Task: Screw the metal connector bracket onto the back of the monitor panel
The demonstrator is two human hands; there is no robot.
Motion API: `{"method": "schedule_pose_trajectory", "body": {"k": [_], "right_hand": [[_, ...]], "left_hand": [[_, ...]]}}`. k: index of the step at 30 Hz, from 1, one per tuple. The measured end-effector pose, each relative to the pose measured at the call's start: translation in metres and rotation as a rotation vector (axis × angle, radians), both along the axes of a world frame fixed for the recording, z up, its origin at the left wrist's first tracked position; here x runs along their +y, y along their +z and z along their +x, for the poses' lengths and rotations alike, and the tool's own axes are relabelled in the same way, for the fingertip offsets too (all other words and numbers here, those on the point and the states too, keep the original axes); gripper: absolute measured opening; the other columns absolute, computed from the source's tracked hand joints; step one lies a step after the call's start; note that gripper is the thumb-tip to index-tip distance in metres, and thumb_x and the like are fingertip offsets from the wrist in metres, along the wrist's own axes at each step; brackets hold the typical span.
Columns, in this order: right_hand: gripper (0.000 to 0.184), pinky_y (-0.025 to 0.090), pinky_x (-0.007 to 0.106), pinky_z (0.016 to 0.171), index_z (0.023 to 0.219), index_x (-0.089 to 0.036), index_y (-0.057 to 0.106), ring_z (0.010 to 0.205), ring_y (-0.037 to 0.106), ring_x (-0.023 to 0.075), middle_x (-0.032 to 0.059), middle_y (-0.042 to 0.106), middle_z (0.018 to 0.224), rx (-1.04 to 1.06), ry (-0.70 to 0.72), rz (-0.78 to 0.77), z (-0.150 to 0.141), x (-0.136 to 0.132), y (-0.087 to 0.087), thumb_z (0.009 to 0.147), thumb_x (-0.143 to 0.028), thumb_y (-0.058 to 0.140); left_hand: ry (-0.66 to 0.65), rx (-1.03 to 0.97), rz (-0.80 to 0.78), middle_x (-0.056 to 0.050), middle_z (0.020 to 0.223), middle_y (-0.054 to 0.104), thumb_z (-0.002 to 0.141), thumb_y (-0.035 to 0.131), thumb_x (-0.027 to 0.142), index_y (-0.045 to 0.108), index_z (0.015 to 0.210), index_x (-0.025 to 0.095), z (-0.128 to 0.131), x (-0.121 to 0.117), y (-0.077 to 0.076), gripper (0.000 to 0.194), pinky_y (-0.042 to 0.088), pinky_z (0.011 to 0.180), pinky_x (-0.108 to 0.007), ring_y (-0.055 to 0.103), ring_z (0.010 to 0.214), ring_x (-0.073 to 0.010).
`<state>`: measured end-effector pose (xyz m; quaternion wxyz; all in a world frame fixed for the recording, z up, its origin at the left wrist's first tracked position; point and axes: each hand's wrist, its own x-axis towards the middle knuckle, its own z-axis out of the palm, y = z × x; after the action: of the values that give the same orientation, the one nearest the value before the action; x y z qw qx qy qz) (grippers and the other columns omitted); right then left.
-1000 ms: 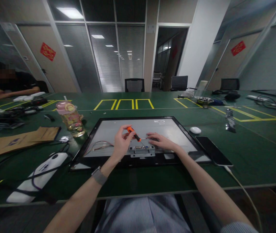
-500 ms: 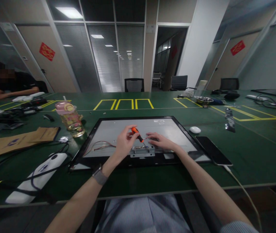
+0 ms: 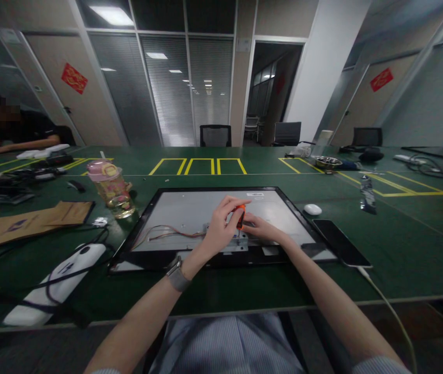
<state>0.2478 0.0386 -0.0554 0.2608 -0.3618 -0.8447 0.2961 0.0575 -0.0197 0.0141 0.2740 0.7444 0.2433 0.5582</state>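
Note:
An orange and black screwdriver [image 3: 240, 217] is gripped near its top by the closed fingers of my left hand [image 3: 224, 222]. It stands nearly upright, its shaft reaching down to a small metal bracket [image 3: 240, 244]. The bracket lies along the near side of a flat display panel [image 3: 184, 208] with a grey back and black frame. Beside the screwdriver, my right hand [image 3: 263, 228] rests low over the panel, fingers stretched leftward. Its fingertips are partly hidden behind the handle; I cannot tell whether they touch it. Thin wires [image 3: 169, 231] run across the panel to the bracket.
Left of the panel stand a pink-lidded bottle [image 3: 110, 189], a brown paper bag [image 3: 30, 223] and a white power strip [image 3: 55, 285] with black cables. A phone [image 3: 340, 241] on a charging cable and a white case [image 3: 312, 209] lie right. A person [image 3: 18, 124] sits far left.
My left hand has moved right with the screwdriver, which has gone from leaning to nearly upright. My right hand's fingers have shifted slightly and are now partly covered.

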Motion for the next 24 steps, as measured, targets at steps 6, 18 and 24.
{"method": "schedule_pose_trajectory", "body": {"k": [6,18,24], "right_hand": [[0.043,0.032,0.049,0.108,0.113,-0.021,0.066,0.121,0.052,0.0295,0.0091,0.063,0.124,-0.021,-0.015,-0.030,-0.001,-0.003,0.005,0.086,-0.052,0.052],[0.044,0.027,0.048,0.113,0.113,-0.024,0.066,0.132,0.044,0.0288,0.0082,0.053,0.138,-0.040,-0.063,-0.073,0.000,-0.003,0.004,0.085,-0.055,0.053],[0.049,0.028,0.048,0.113,0.115,-0.023,0.066,0.131,0.045,0.0283,0.0091,0.052,0.139,-0.036,-0.072,-0.063,0.000,-0.003,0.004,0.085,-0.059,0.051]], "left_hand": [[-0.020,-0.059,-0.042,-0.007,0.102,0.057,0.090,0.054,0.029,0.068,0.103,0.020,-0.007,0.005,-0.006,0.021,0.045,0.087,-0.030,0.056,0.098,-0.0181],[0.048,-0.117,-0.086,-0.007,0.105,0.059,0.095,0.042,0.028,0.062,0.112,0.020,-0.012,0.009,-0.016,0.028,0.047,0.084,-0.029,0.060,0.090,-0.0152],[0.171,-0.186,-0.126,-0.004,0.087,0.054,0.085,0.061,0.032,0.072,0.090,0.019,-0.012,0.009,-0.012,0.018,0.048,0.071,-0.024,0.056,0.082,-0.0143]]}}
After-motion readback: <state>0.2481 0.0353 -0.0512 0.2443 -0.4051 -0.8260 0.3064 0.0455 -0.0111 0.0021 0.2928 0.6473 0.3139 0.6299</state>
